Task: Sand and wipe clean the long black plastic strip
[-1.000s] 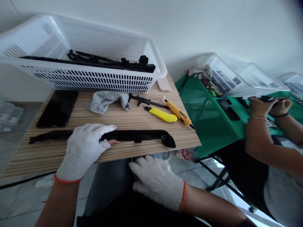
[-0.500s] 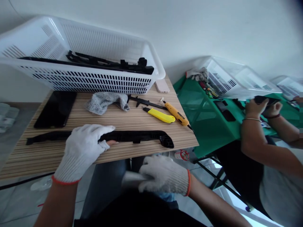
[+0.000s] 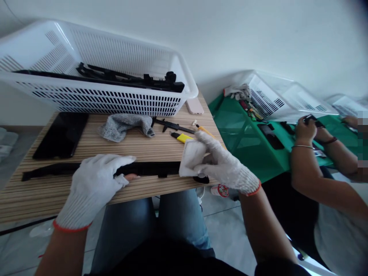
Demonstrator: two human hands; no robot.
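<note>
A long black plastic trim strip lies along the front of the wooden table. My left hand, in a white knitted glove with one bare fingertip showing, is closed around the strip left of its middle. In my right hand, gloved too, is a white square pad, gripped at its right side. The pad is over the strip's right end and hides part of it; whether they touch I cannot tell. Behind my right hand are a yellow utility knife and an orange-yellow corded tool, both partly covered.
A white basket with black plastic parts stands at the back. Before it lie a black tablet, a grey cloth, a caliper and a pink phone. At the green table to the right, a co-worker handles a dark object.
My right hand has risen from over my lap to the strip's right end, bringing the white pad. My left hand keeps its hold on the strip. The view has shifted slightly.
</note>
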